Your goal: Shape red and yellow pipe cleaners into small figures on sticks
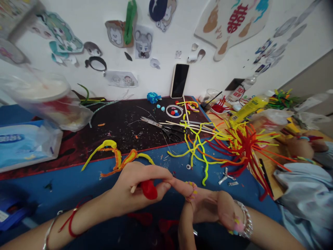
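My left hand (145, 184) is closed around a red fuzzy piece (148, 189) and a thin wooden stick (133, 189), whose end pokes out beside it. Its thumb and forefinger meet the tip of a finger of my right hand (205, 205). That right finger stretches out to the left and wears a pink and yellow ring (192, 191); another finger points down, apart from it. Anything small between the touching fingertips is hidden. Just beyond my left hand lie orange and yellow bent pipe cleaners (118, 158). Red pieces (142, 218) show dimly below my hands.
Black-handled scissors (173, 132) lie on the dark mat. Red, yellow and orange pipe cleaners (247, 149) spread at the right. A phone (180, 80) leans on the wall. Tissue pack (28, 142) and bagged cup (52, 100) stand left. Another person's arm (301, 147) is at far right.
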Tool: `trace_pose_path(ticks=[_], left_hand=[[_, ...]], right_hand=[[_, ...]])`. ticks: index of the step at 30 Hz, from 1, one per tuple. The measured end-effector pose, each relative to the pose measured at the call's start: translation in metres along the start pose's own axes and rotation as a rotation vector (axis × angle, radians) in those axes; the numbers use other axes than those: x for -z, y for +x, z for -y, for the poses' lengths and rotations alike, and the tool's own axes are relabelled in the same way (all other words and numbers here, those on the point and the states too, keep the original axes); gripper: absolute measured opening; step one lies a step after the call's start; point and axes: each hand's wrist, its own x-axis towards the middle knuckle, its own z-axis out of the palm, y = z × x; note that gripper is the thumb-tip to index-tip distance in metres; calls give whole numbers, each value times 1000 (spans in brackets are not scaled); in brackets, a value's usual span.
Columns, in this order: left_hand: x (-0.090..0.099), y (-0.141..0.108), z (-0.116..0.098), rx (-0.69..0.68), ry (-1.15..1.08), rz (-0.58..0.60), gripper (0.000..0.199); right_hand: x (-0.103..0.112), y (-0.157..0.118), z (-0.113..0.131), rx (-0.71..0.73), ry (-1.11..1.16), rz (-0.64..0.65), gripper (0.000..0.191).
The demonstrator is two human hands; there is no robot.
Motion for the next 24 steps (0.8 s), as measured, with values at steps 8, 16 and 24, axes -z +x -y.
trace_pose_path(ticks=[8, 16, 24], left_hand=[[0, -1, 2, 111, -23, 56, 12], [-10, -11, 6, 668, -358, 187, 29], [-21, -6, 6, 638, -273, 423, 29]], right_hand=[[1, 0, 3, -89, -48, -68, 126], [11, 5, 6, 352, -408, -561, 36], [27, 13, 2, 401, -487, -795, 18]])
